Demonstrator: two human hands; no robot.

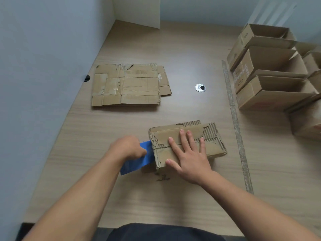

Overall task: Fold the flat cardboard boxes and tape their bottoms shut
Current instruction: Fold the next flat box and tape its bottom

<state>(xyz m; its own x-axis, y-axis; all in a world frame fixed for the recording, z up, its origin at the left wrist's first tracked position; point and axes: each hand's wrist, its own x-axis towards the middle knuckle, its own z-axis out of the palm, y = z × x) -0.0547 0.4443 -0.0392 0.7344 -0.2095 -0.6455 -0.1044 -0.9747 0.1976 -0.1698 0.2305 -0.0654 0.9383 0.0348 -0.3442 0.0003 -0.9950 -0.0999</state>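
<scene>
Left grip (127,147) holds blue tool (137,162) | box (213,146) beside, under right grip (189,159)

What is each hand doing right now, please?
Left hand: closed, gripping a blue tool at the box's left edge.
Right hand: open, pressing flat on the box.

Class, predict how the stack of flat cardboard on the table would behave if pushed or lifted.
The stack of flat cardboard probably slides easily on the smooth table. Its loose, offset sheets would likely shift apart. Worn creases suggest it would sag.
</scene>
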